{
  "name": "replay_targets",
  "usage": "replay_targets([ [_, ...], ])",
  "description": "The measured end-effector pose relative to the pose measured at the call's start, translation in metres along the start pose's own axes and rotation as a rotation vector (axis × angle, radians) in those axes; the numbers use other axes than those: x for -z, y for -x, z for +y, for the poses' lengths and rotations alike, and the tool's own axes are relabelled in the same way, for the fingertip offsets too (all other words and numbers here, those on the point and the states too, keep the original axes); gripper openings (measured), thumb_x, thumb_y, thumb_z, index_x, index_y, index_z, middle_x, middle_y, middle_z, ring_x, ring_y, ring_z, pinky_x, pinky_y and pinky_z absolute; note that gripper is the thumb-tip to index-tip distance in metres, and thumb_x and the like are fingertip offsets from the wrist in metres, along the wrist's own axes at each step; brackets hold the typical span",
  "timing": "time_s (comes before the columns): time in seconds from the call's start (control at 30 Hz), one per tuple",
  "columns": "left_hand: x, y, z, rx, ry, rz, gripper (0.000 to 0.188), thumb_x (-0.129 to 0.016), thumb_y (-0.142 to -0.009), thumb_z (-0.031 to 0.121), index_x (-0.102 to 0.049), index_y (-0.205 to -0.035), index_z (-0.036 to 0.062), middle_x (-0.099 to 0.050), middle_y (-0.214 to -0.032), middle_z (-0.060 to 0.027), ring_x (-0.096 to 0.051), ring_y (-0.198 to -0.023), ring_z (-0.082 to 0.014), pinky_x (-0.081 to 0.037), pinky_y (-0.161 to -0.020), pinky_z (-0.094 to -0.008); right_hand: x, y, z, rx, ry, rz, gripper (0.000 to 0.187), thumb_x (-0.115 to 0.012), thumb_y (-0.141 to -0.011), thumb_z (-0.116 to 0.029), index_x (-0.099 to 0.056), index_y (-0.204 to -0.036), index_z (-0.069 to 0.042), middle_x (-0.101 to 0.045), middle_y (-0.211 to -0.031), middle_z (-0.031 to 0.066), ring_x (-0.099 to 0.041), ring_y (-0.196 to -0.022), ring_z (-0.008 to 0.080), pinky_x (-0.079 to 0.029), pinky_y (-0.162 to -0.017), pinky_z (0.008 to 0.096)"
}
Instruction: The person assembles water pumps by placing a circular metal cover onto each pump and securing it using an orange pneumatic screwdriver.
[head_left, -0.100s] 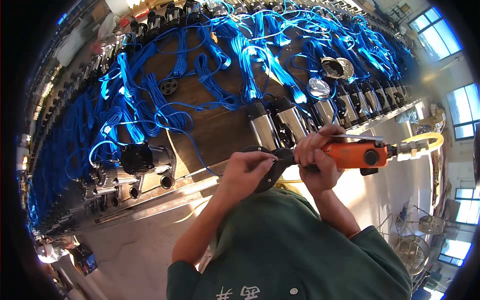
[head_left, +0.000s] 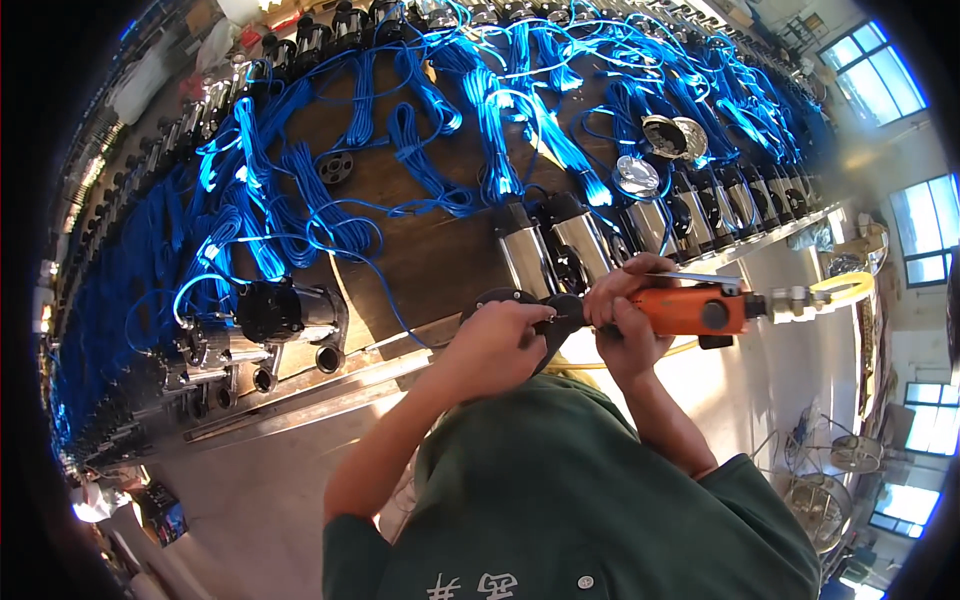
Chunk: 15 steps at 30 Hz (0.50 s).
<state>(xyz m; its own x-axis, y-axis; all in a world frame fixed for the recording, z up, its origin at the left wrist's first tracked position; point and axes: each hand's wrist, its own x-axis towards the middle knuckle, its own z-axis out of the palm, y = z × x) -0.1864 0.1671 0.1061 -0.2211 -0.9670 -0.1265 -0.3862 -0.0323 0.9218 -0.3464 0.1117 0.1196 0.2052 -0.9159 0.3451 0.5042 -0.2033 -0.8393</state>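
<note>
My right hand point(head_left: 625, 318) is wrapped round an orange air screwdriver point(head_left: 690, 311) with a metal lever on top. The tool lies level, its nose pointing left toward my left hand. A yellow air hose point(head_left: 848, 288) joins its back end. My left hand point(head_left: 497, 348) is closed, thumb and forefinger pinched together over a round black part point(head_left: 568, 316) with small bright screws. What sits in that pinch is too small to make out. The black part is held in front of my green shirt, at the bench's near edge, and my fingers partly hide it.
Shiny steel pump bodies point(head_left: 527, 255) stand along the bench edge, with more black-topped ones point(head_left: 272, 312) at left. Coiled blue cables point(head_left: 425, 165) cover much of the brown bench top point(head_left: 425, 255). Round metal covers point(head_left: 637, 177) lie at right. A wire-guarded fan point(head_left: 820, 505) stands at lower right.
My right hand and the screwdriver have shifted a little left, closer to the black part. My left hand stays pinched at nearly the same spot.
</note>
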Motion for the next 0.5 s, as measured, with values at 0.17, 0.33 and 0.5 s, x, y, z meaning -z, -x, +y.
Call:
replay_targets([
  [0.17, 0.0, -0.018, -0.018, 0.017, -0.036, -0.091, 0.035, -0.061, -0.077, 0.007, -0.064, -0.111, 0.001, -0.061, -0.068, -0.0178, -0.06, -0.061, -0.0262, -0.049, -0.063, -0.035, 0.009, 0.009, 0.018, -0.068, 0.132, -0.029, 0.034, -0.052, -0.078, 0.003, -0.04, -0.11, 0.001, -0.049, -0.067, 0.0066, -0.049, -0.056, 0.0156, -0.046, -0.058, 0.0299],
  [0.33, 0.006, 0.006, -0.009, 0.124, -0.032, 0.152, 0.038, -0.068, -0.075, 0.014, -0.061, -0.112, 0.0044, -0.061, -0.067, -0.0137, -0.059, -0.058, -0.0277, -0.046, -0.058, -0.0359, 0.015, 0.012, 0.026, -0.112, 0.174, -0.151, 0.023, -0.056, -0.08, 0.004, -0.048, -0.102, 0.001, -0.055, -0.086, 0.0076, -0.057, -0.068, 0.0132, -0.047, -0.065, 0.0261],
  [0.5, 0.012, 0.029, -0.008, 0.172, -0.194, 0.289, 0.06, -0.08, -0.068, 0.025, -0.055, -0.12, 0.0112, -0.057, -0.062, -0.0112, -0.06, -0.059, -0.03, -0.046, -0.058, -0.0389, 0.01, 0.011, 0.026, -0.068, 0.568, -0.346, 0.029, -0.054, -0.08, 0.006, -0.041, -0.104, -0.002, -0.051, -0.073, 0.0082, -0.054, -0.063, 0.0151, -0.048, -0.061, 0.029],
])
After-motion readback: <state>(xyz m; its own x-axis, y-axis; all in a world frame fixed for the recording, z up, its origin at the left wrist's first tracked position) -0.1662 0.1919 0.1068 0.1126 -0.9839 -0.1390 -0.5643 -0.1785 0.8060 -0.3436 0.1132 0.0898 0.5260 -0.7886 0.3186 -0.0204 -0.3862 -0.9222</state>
